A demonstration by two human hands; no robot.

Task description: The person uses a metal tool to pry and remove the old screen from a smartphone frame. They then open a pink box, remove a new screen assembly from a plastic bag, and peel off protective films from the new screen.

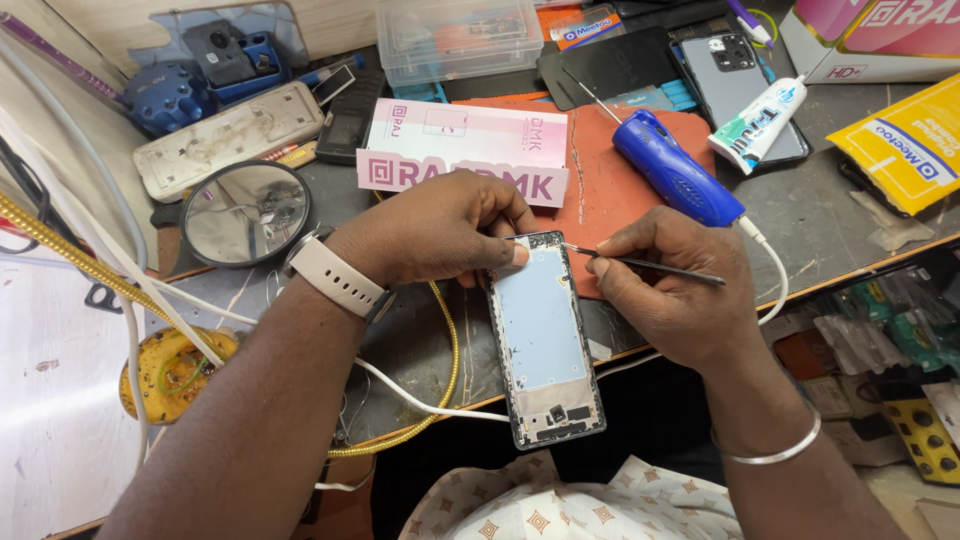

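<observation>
Both forearms are bare, with no sleeves showing. The left hand (430,235) has a watch (335,277) at its wrist, on a pale beige strap with a dark case. The right hand (670,290) has a thin silver bangle (770,452) at its wrist. A cream garment (580,500) patterned with small brown diamond motifs covers the lap.

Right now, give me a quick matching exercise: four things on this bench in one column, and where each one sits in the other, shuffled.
Things:
1. phone frame
2. tweezers
3. round mirror
4. glue tube

Places:
A. lying on a dark phone at the back right
B. pinched in the right hand
C. on the bench left of the left hand
D. at the bench's front edge, its top steadied by the left hand

Pairs: 1-D, 2-B, 3-C, 4-A
</observation>
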